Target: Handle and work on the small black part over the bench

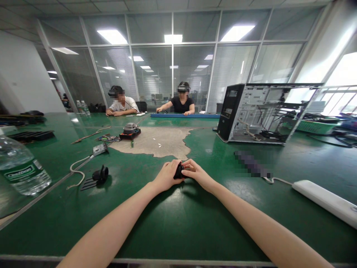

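Two bare hands meet over the green tabletop (212,227), with a small black part (179,170) between them. The left hand (168,174) is curled around it from the left, its fingers over the far side and its thumb along the near, lower side. The right hand (196,173) grasps it from the right with the thumb and fingertips. The part sits directly between the fingers of both, just short of the ragged pale patch (156,142) in the green surface.

Its visible face looks dark and rounded, and a narrower dark bit runs toward the right fingertips. The fingers cover too much to tell where its long axis lies or which end is its front.

To the left, well apart from the hands, rests a black finned piece (96,176), its flat prongs pointing toward the near left and its round end to the right. Near it lies a metal bracket (99,149) with a white cord (80,169). To the right lies a white power strip (325,201), and beyond it stands an opened computer case (231,111).
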The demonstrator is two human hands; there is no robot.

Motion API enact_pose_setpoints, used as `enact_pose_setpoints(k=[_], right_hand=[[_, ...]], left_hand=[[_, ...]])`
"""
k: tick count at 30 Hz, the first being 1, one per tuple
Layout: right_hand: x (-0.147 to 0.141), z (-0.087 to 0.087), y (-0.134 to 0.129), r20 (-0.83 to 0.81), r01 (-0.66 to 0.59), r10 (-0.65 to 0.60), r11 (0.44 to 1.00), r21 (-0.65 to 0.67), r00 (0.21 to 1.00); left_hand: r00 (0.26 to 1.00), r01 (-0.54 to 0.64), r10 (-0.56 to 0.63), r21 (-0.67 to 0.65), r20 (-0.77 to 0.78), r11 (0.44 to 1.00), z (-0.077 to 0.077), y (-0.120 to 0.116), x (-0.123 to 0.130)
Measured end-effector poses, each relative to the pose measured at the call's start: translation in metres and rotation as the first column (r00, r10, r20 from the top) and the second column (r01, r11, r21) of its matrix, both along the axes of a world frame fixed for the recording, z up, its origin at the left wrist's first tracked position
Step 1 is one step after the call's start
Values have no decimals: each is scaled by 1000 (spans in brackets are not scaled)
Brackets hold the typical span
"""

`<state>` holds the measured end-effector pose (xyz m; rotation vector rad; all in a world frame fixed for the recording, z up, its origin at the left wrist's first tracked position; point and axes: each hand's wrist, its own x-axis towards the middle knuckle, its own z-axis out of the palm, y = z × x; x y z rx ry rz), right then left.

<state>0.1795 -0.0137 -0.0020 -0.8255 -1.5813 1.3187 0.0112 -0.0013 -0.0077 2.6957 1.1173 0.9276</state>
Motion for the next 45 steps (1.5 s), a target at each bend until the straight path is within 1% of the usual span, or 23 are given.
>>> enact_pose_setpoints(k=[5,11,13,15,18,20,22,25,27,30,34,38,42,45], right_hand=[[-2,2,0,-6,61,-61,997,-38,998],[7,-5,12,28,241,-240,964,-109,970],[7,-8,15,12,214,-214,968,-128,977],[3,-10,15,-5,130,-131,983,-129,991],[-2,-11,13,-5,74,-75,989,-129,997],[-4,-9,11,14,72,-71,991,-113,997],[-4,-7,9,44,83,-80,995,-64,996],[-3,-3,4,57,67,-68,998,23,996],[-3,0,1,46,50,-53,997,53,998],[-5,2,-3,39,47,-48,998,46,998],[-5,2,-5,46,46,-47,999,16,998],[-5,-1,-3,21,67,-67,998,15,998],[-5,-4,0,44,89,-89,996,10,995],[-5,-4,0,64,65,-65,998,3,996]], left_hand=[[1000,7,-7,-12,0,1000,1,-1,0],[1000,1,-1,-23,8,1000,2,-1,0],[1000,1,-1,-23,12,1000,1,-1,0],[1000,-4,4,-24,15,1000,1,-1,1],[1000,-14,14,-21,14,1000,2,-2,2],[1000,-13,13,-8,6,1000,3,-3,2],[1000,-16,16,18,-11,1000,3,-3,2],[998,-54,55,48,-34,997,3,-3,2],[996,-81,83,48,-43,996,3,-3,1],[996,-84,86,34,-39,996,3,-3,1],[999,-29,29,20,-15,999,4,-4,-1],[999,16,-15,28,-40,999,6,-5,-3],[999,9,-6,52,-54,999,6,-5,-3],[999,1,2,64,-53,998,6,-6,-3]])
